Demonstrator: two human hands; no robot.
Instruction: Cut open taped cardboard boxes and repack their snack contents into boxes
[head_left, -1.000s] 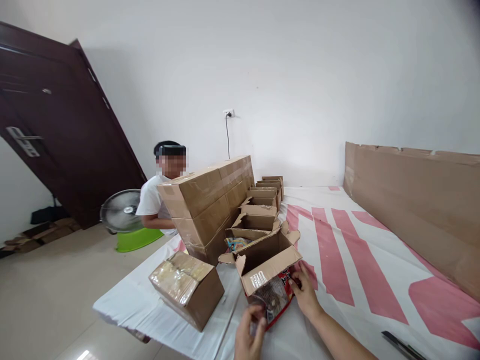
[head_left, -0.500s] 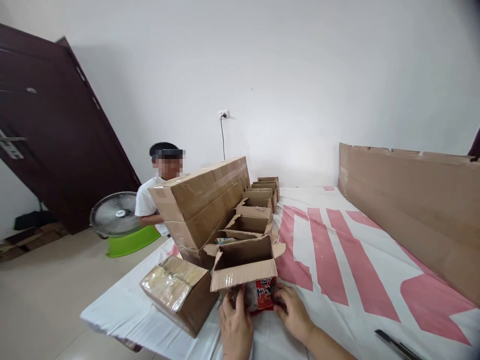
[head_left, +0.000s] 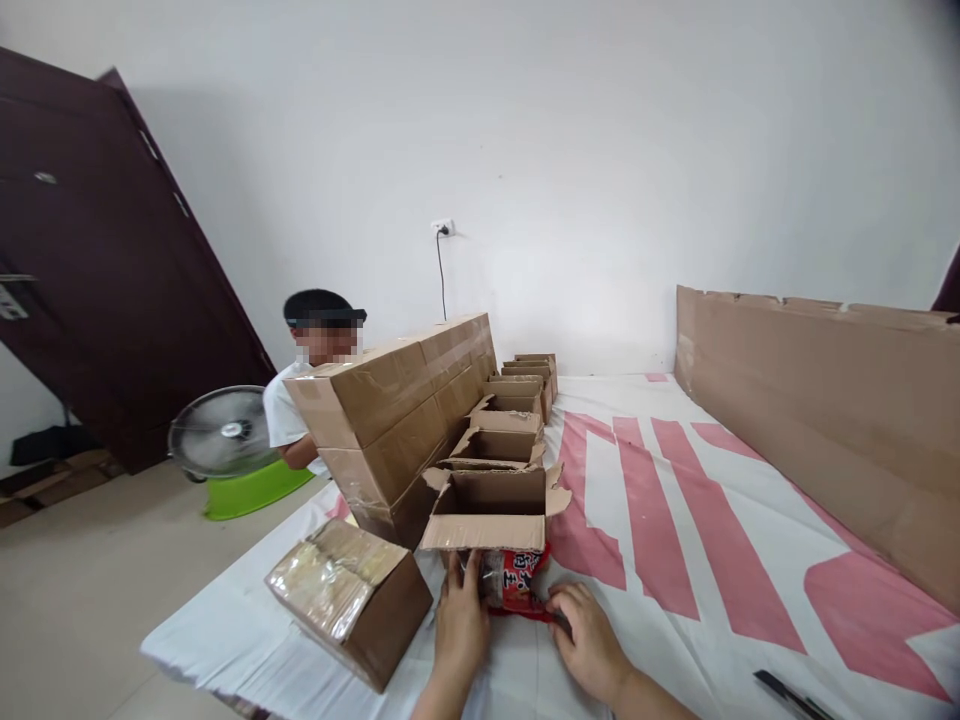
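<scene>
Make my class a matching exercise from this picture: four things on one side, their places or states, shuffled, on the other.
Things
1. Red packet
2. Lone box
3. Black tool
4. Socket

Places or states
A. On the cloth, to the right of both hands
B. On the white wall, cable plugged in
C. Between left hand and right hand
D. Closed, shiny tape on top

Pairs: 1-C, 2-D, 3-A, 4-B

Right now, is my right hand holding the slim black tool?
No, the right hand is at the edge of the red plastic packet, while the black tool lies apart.
</scene>
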